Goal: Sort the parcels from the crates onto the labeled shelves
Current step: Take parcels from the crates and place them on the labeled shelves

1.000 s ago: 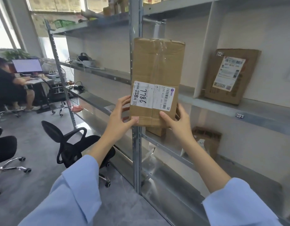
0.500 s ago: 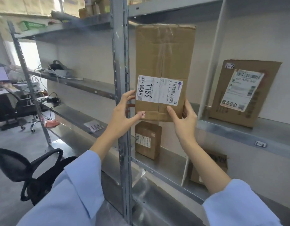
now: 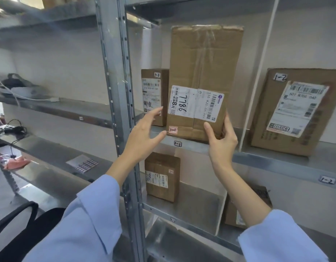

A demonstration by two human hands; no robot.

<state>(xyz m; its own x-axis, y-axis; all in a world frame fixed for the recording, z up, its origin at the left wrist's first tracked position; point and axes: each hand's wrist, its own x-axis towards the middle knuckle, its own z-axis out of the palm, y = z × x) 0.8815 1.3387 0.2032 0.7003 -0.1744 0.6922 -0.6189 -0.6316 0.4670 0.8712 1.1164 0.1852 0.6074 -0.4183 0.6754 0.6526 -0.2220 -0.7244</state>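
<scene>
Five parcels are in view. The right grip point(image 3: 222, 145) pinches the tall parcel point(image 3: 203, 63), upright at the front of the 1-1 shelf point(image 3: 193, 145). The left grip point(image 3: 144, 137), fingers spread, holds nothing. Four other parcels point(image 3: 154, 97) sit shelved.

Soft, even light, brightest at far left edge. Pale glare streaks on metal post point(image 3: 114, 72). Top-left corner motion-blurred. Wide-angle bending toward edges.

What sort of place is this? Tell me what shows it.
Probably a parcel sorting or pickup storeroom. Grey metal shelving carries handwritten white bay tags; the tall brown cardboard parcel in the right hand and the wide brown cardboard box bear barcode shipping labels.
</scene>
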